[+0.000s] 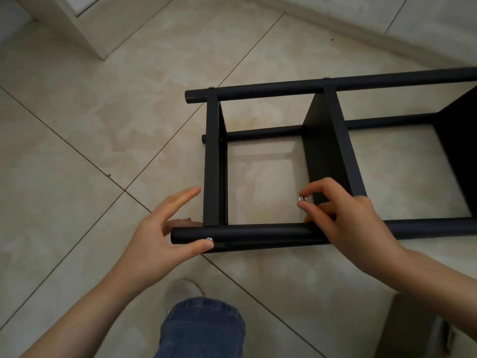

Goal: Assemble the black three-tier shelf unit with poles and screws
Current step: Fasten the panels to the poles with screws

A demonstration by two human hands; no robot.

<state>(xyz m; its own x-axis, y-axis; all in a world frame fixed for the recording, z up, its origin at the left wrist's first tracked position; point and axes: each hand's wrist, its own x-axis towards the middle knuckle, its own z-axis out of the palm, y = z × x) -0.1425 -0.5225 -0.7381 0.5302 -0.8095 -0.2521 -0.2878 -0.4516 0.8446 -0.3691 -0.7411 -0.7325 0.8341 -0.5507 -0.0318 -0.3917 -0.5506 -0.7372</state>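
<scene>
The black shelf unit [326,148] lies on its side on the tiled floor [103,125]. 3 flat boards stand up between long round poles. The near pole [258,233] runs along the edge closest to the person. The far pole [284,86] runs along the edge farthest away. 2 small silver screw heads sit on the far pole, 1 of them above the left board [212,161].

The left hand [154,228] is at the left end of the near pole. Its fingers [180,200] are spread wide and mostly straight. The thumb tip pushes on the front of the pole, just beside a silver screw head [209,239] set in the pole. Some lower fingers reach behind the pole end, but I cannot tell if they touch it.

The right hand [353,220] is over the near pole, in front of the middle board. Its thumb and first finger are close together and pinch a small silver screw [301,198]. The screw is up in the air, above the pole and not touching it. The other fingers curl down to the pole.

At the bottom, a knee in blue jeans [204,329] and a grey shoe [183,290] show. A blurry brown thing [418,329] sits at the bottom right. A white frame [77,24] stands at the top left.
</scene>
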